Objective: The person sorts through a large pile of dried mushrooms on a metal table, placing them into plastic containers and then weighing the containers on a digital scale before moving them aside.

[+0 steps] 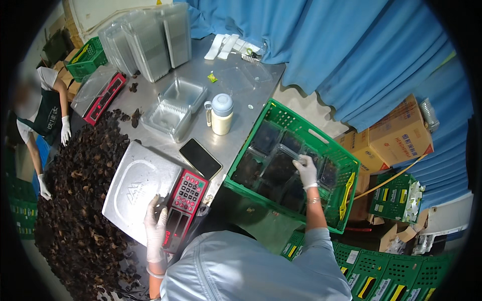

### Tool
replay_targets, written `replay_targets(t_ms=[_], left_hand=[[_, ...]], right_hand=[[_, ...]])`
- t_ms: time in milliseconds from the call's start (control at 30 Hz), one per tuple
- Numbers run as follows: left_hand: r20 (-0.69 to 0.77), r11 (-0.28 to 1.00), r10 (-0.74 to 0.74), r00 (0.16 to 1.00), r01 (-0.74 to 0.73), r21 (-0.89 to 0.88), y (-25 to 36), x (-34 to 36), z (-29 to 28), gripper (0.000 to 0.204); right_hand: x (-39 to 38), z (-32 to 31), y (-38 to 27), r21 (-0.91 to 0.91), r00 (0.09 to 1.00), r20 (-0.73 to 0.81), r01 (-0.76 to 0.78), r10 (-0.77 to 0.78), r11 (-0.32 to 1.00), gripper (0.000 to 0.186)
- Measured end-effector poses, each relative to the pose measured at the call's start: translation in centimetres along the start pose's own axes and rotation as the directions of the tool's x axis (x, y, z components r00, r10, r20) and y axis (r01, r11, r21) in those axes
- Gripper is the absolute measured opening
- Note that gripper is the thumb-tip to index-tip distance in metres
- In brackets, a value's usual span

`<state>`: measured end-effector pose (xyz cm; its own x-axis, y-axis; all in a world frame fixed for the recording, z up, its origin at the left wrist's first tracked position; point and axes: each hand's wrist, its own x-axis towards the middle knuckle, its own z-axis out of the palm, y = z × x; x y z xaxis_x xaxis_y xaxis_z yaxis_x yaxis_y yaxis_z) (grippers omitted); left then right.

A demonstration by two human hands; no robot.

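Lining a green crate [296, 122], clear boxes [277, 167] hold dark pieces [247, 172].

We count four gloved hands [307, 173], two ours and two a co-worker's [66, 131]; two scales [143, 188]; one phone [201, 158]; one bottle [222, 118].

Boxes [277, 169] in crate [336, 150], right of scale [138, 193]

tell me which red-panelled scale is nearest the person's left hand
The scale beside the black phone: the left hand is over it, while the other scale sits near the co-worker.
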<state>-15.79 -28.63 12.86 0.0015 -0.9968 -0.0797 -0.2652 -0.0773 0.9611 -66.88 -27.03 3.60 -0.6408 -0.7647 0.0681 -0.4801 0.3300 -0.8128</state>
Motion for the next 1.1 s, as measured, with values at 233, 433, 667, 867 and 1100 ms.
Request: replay_targets(t_ms=[233, 433, 667, 867, 1100], left_hand=[[-0.073, 0.983, 0.064, 0.995, -0.05, 0.177, 1.3, -0.4, -2.1, 0.034], [-0.444, 0.994, -0.02, 0.896, 0.064, 0.084, -0.9, -6.1, -7.5, 0.029], [-0.443, 0.983, -0.039, 0.896, 0.115, 0.146, -3.3, -11.9, -7.3, 0.026], [-0.457, 0.946, -0.252, 0.853, 0.318, 0.072, -5.8, -18.9, -7.6, 0.029], [-0.604, 0.901, -0.414, 0.681, 0.4, -0.167, -9.0, -24.4, -10.5, 0.029]], right_hand=[[1.8, 9.5, 1.6, -0.664, 0.938, 0.317, 0.113, 0.142, 0.739, 0.037], [3.8, 8.8, -14.9, -0.09, 0.833, -0.037, 0.548, -0.553, 0.832, 0.006], [-1.2, 25.7, -30.5, 0.037, 0.346, 0.288, 0.928, -0.893, 0.372, 0.02], [-0.1, 34.3, -28.0, -0.307, 0.408, 0.659, 0.913, -0.632, 0.269, 0.024], [1.4, 32.5, -29.4, -0.411, 0.573, 0.547, 0.819, -0.61, 0.401, 0.027]])
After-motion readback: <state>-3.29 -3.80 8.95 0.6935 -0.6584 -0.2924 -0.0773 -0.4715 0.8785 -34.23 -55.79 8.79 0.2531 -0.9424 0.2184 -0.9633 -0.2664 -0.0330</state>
